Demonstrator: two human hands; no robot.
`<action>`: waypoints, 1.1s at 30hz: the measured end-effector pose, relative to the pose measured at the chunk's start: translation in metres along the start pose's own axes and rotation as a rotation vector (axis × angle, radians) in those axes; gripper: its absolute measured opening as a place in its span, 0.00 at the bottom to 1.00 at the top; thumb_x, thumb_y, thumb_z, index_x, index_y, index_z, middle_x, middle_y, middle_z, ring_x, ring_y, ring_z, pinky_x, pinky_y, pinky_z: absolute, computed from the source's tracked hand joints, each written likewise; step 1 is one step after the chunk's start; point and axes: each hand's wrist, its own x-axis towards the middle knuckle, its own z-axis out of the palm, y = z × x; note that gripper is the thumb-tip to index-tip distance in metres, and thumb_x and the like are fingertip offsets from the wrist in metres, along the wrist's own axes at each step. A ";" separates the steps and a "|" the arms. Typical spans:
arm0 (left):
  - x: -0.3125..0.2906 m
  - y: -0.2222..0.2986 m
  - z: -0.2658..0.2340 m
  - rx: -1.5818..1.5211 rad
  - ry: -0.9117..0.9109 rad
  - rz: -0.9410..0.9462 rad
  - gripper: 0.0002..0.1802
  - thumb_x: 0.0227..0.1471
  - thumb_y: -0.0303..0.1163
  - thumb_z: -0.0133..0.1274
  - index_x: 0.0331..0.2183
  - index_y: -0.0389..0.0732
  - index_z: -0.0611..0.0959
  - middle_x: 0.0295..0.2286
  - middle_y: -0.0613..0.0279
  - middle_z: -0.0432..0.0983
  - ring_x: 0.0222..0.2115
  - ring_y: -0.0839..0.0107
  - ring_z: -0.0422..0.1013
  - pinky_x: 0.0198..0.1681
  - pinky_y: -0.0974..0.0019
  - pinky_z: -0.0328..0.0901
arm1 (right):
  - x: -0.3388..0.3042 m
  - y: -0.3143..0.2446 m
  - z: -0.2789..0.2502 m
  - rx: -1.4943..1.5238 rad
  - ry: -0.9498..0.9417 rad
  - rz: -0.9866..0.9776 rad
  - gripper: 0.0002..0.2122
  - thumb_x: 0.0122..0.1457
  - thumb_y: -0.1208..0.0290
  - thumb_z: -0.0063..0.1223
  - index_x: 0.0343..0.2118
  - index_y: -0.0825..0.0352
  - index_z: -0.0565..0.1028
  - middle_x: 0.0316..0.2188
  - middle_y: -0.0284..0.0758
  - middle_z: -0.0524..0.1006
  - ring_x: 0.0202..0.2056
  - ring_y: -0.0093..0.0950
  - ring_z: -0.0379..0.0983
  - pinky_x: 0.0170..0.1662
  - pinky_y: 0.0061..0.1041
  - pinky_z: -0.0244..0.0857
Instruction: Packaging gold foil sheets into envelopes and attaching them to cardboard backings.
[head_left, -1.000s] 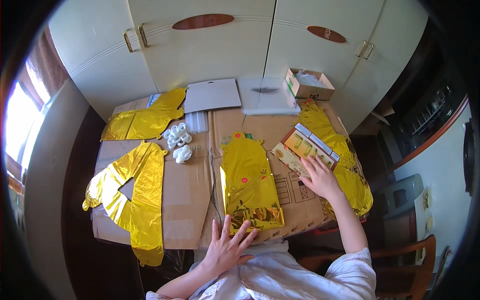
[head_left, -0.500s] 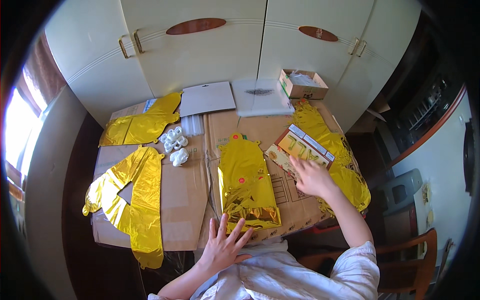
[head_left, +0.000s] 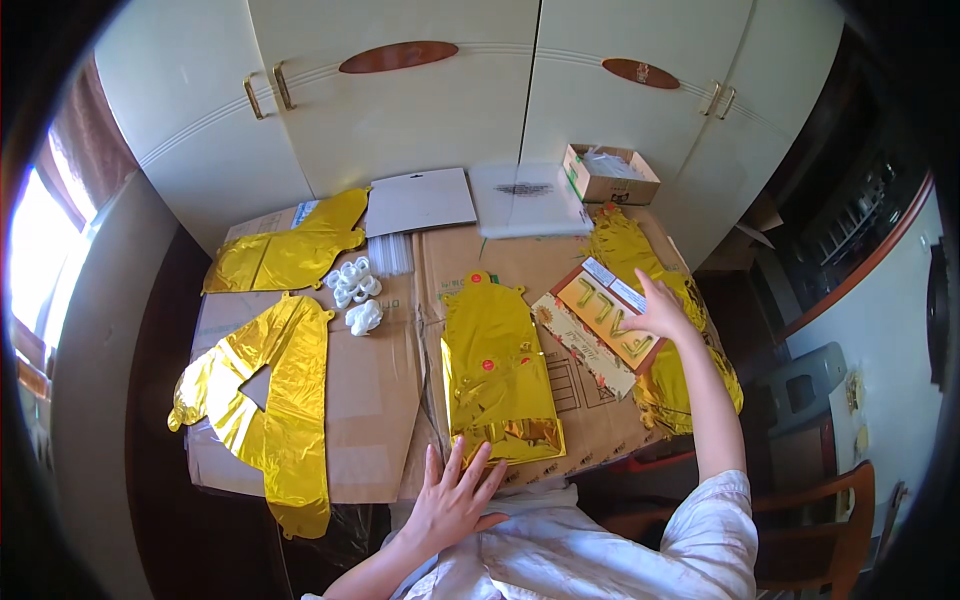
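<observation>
A flat gold foil balloon, folded over at its near end, lies in the middle of the cardboard-covered table. At its near edge my left hand rests with fingers spread, the fingertips on or just over the foil. To the right, a printed card in orange, brown and cream shows gold letter balloons. My right hand is at the card's right side, thumb and fingers apart, holding nothing; whether it touches the card I cannot tell. Partly under the card and my right forearm is another crumpled gold foil balloon.
A gold letter-shaped balloon overhangs the near left edge; another gold balloon is behind it. White ribbon rolls, thin clear straws, a grey board, clear plastic bags and a small carton lie toward the cabinets.
My right hand has slid from the card's near middle toward its far right side, uncovering more of the print, and its fingers have opened wider. My left hand has barely moved.
</observation>
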 end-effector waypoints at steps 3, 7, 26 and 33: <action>-0.002 -0.001 0.002 -0.028 0.018 0.005 0.43 0.46 0.63 0.54 0.58 0.48 0.69 0.59 0.49 0.57 0.61 0.40 0.51 0.57 0.25 0.46 | 0.009 0.025 0.005 0.322 0.082 -0.034 0.39 0.46 0.59 0.67 0.61 0.65 0.62 0.40 0.44 0.77 0.39 0.33 0.75 0.47 0.32 0.66; -0.003 -0.001 -0.001 -0.029 0.030 -0.005 0.41 0.47 0.62 0.54 0.57 0.49 0.70 0.59 0.52 0.58 0.61 0.43 0.51 0.57 0.27 0.47 | 0.015 0.053 -0.016 0.743 0.076 -0.060 0.11 0.61 0.75 0.50 0.45 0.73 0.73 0.32 0.37 0.79 0.31 0.22 0.75 0.36 0.24 0.69; -0.018 -0.019 -0.021 -0.202 0.600 0.229 0.31 0.46 0.38 0.60 0.51 0.74 0.72 0.56 0.65 0.63 0.54 0.54 0.63 0.52 0.54 0.65 | -0.166 -0.089 0.009 0.708 -0.610 -0.597 0.14 0.63 0.70 0.48 0.50 0.65 0.75 0.41 0.39 0.80 0.40 0.28 0.78 0.44 0.25 0.69; -0.012 -0.014 -0.036 -0.245 0.066 0.480 0.41 0.42 0.46 0.61 0.59 0.70 0.66 0.59 0.71 0.62 0.60 0.62 0.57 0.61 0.49 0.55 | -0.157 -0.106 0.040 0.826 -0.552 -0.682 0.14 0.64 0.68 0.47 0.50 0.64 0.75 0.43 0.42 0.79 0.42 0.34 0.78 0.46 0.30 0.69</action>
